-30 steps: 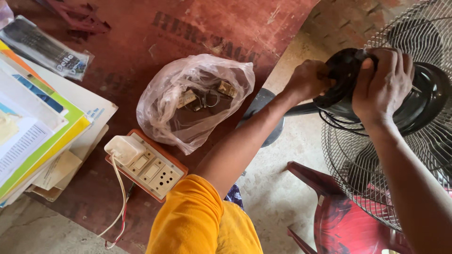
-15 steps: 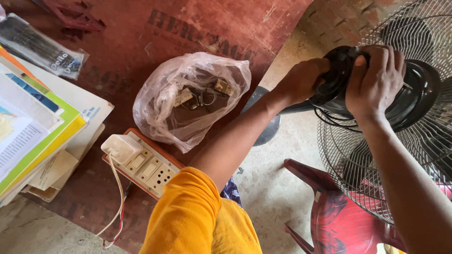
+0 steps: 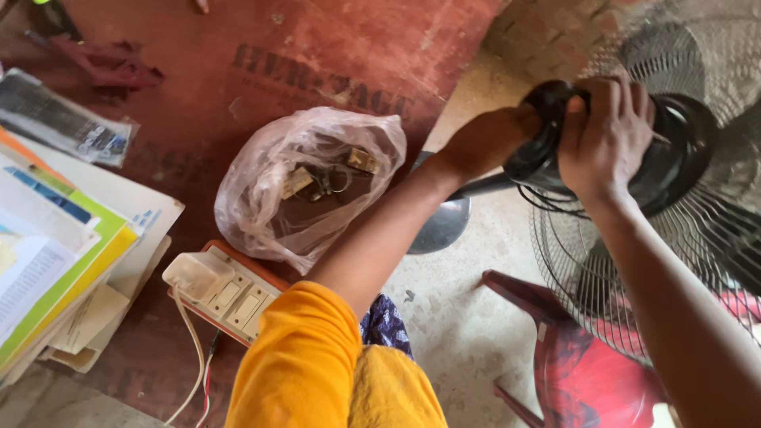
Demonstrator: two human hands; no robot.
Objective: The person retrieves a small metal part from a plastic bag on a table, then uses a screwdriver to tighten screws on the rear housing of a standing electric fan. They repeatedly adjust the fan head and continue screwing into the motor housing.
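A black fan motor housing [image 3: 674,150] sits at the upper right, behind a round wire grille [image 3: 634,269]. My right hand [image 3: 606,135] wraps over the top of the housing, fingers curled around it. My left hand [image 3: 491,135] grips the housing's rear end from the left, its orange-sleeved arm reaching across the frame. Black cables hang below the housing. The fan's dark stand pole runs down to a round base [image 3: 444,226] on the floor.
A clear plastic bag [image 3: 309,182] with small metal parts lies on the reddish board. A white switch-and-socket box [image 3: 226,289] with wires sits below it. Stacked papers and books [image 3: 63,261] lie at left. A red plastic chair [image 3: 587,372] stands under the grille.
The view has shifted slightly; both hands stay on the motor housing, with the right hand's fingers shifted a little over its top.
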